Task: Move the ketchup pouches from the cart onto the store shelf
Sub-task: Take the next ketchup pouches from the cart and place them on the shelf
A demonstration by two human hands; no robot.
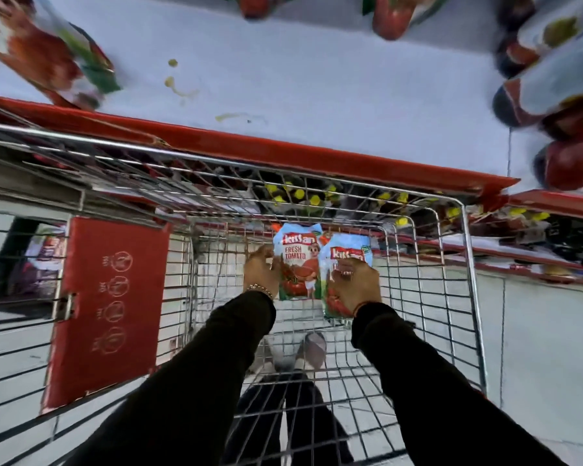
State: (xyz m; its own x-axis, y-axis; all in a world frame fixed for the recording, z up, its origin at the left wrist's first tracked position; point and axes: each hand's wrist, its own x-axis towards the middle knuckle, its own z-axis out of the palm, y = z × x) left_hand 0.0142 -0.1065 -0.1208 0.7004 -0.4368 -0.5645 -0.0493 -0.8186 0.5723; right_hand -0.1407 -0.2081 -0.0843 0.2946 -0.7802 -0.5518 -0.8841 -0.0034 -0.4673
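Two ketchup pouches with light blue tops and red tomato prints are down inside the wire cart [468,264]. My left hand [261,274] grips the left pouch [298,264] by its left edge. My right hand [355,285] covers the middle of the right pouch [349,252] and holds it. Both pouches are upright, side by side and slightly overlapping. Above the cart lies the white store shelf [317,89] with its red front edge. More ketchup pouches [48,58] stand blurred at the shelf's left.
Bottles and pouches [552,79] crowd the shelf's right end, and others stand along its back. Small yellowish stains [174,80] mark the shelf's middle. A red plastic flap [108,307] hangs in the cart's left part. A lower shelf holds yellow-capped bottles [317,198].
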